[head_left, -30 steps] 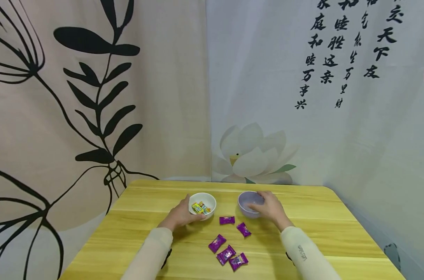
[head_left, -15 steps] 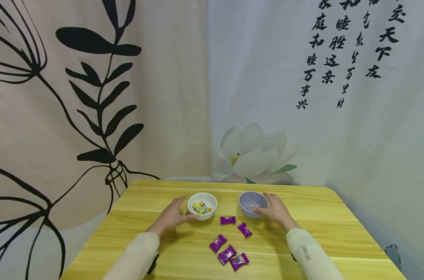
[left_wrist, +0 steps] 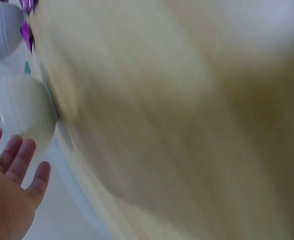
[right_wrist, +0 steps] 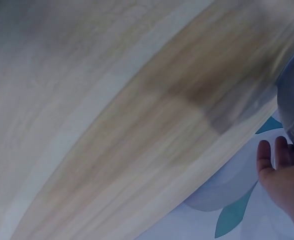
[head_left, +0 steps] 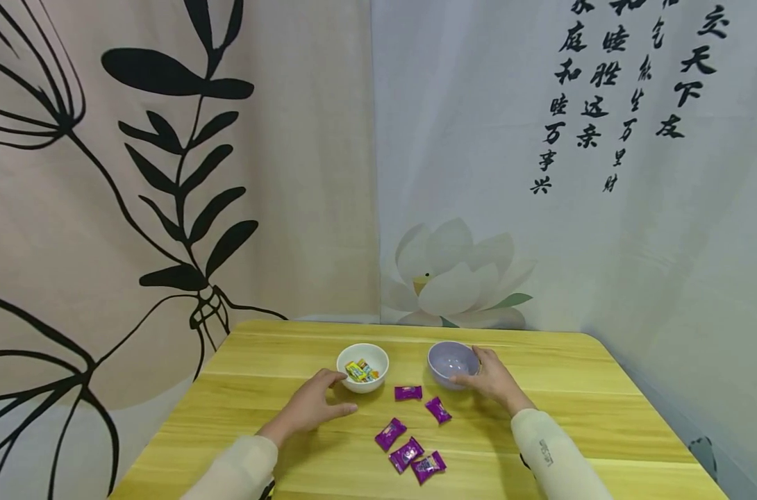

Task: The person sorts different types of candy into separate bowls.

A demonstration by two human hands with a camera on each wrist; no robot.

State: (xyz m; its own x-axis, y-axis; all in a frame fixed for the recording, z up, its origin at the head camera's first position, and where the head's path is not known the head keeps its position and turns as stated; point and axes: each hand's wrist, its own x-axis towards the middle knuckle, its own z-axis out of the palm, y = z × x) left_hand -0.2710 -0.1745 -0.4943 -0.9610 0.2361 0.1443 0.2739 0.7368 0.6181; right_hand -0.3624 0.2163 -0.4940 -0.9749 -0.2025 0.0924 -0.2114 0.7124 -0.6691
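In the head view a white bowl (head_left: 362, 387) holding small yellow-wrapped candies (head_left: 361, 371) stands on the table. My left hand (head_left: 310, 406) is just left of it, thumb and fingers spread, fingertips right at its rim. The left wrist view shows those fingers (left_wrist: 22, 160) extended beside the bowl's outside. To the right stands a purple bowl (head_left: 451, 357) with nothing seen inside. My right hand (head_left: 497, 380) is at its right side, fingers loosely extended along the rim and thumb across its front. In the right wrist view the fingers (right_wrist: 281, 152) are close beside this bowl's grey-looking wall (right_wrist: 293, 95).
Several purple-wrapped candies lie between and in front of the bowls, one candy (head_left: 408, 394) just short of the gap and another candy (head_left: 428, 467) nearest me. The wooden table (head_left: 572, 417) ends at a printed cloth backdrop (head_left: 316, 173).
My left hand has drawn back to the left from the white bowl, its fingers leaving the rim. My right hand has slid outward along the purple bowl. Both bowls stay in place.
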